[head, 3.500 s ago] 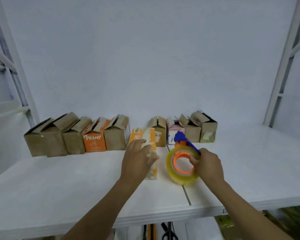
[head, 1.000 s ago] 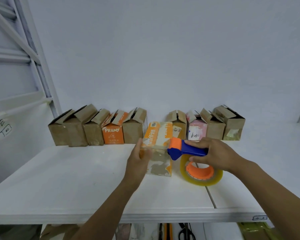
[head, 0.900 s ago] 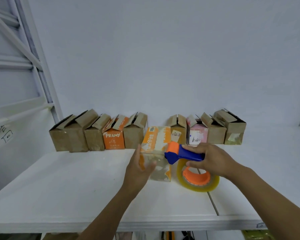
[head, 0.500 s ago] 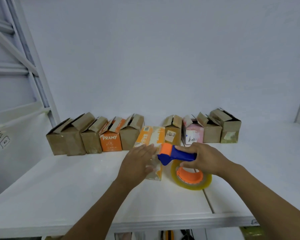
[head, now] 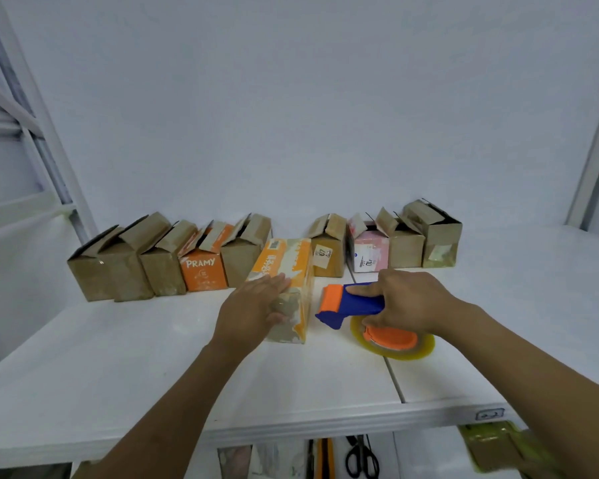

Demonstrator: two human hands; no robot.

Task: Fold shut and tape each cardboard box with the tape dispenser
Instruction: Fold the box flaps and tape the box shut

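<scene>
An orange and white cardboard box (head: pixel 293 264) stands on the white table (head: pixel 118 368), pulled forward from the row, its top flaps folded flat. My left hand (head: pixel 256 311) lies on its near left corner with straight fingers pressing on the top. My right hand (head: pixel 408 302) grips the blue handle of the tape dispenser (head: pixel 351 304), which has an orange head and an orange hub inside a clear yellowish tape roll (head: pixel 395 342). The dispenser's head sits just right of the box, apart from it.
Several small cardboard boxes with raised flaps line the back wall, among them an orange PRAMY box (head: pixel 204 271) and a pink box (head: pixel 369 255). Scissors (head: pixel 360 458) hang below the table's front edge. White shelf frames stand at both sides.
My left hand went from the box's left side onto its top. The dispenser moved off the box top to the right and lower, beside the box.
</scene>
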